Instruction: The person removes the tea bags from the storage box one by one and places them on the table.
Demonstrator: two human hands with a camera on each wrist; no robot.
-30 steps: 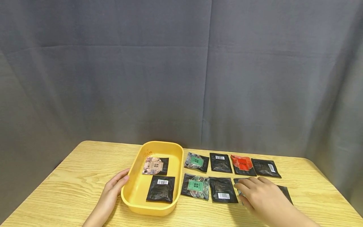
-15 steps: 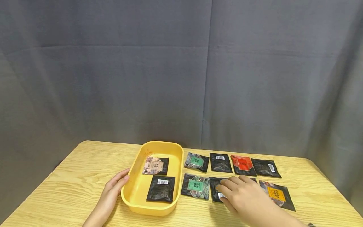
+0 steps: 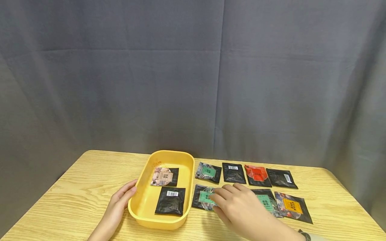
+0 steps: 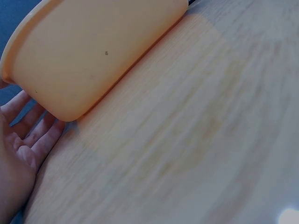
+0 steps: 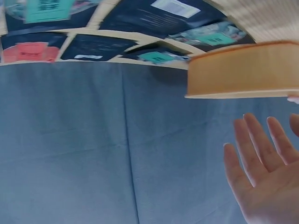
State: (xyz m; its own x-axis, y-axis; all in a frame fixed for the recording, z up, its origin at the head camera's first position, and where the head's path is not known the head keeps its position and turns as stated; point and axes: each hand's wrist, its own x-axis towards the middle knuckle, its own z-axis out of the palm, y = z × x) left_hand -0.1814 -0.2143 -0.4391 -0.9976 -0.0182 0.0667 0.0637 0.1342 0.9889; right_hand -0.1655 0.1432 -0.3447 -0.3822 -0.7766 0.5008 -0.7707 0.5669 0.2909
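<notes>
My left hand (image 3: 118, 201) rests against the outer left wall of a yellow tray (image 3: 138, 219); in the left wrist view its fingers touch the tray's side. Inside lie a pink floral sachet (image 3: 163, 176) and a black barcoded sachet (image 3: 170, 201). My right hand (image 3: 241, 207) is over the front row of sachets, fingers extended and holding nothing in the right wrist view. Its fingertips overlap a green-labelled sachet (image 3: 197, 197) in the head view; contact cannot be told. It hides the front-row sachet beside that one. To its right lie another green-labelled sachet (image 3: 266, 202) and an orange-labelled sachet (image 3: 292, 207).
Behind, a back row holds a green-labelled sachet (image 3: 208, 172), a black barcoded sachet (image 3: 233, 173), a red sachet (image 3: 257, 175) and a black sachet (image 3: 281, 178). They lie on a wooden table (image 3: 87, 180) before a grey curtain (image 3: 169, 83).
My right hand has moved left along the front row, uncovering the orange-labelled sachet and another green-labelled one. The left hand, the tray and the sachets in it have stayed put.
</notes>
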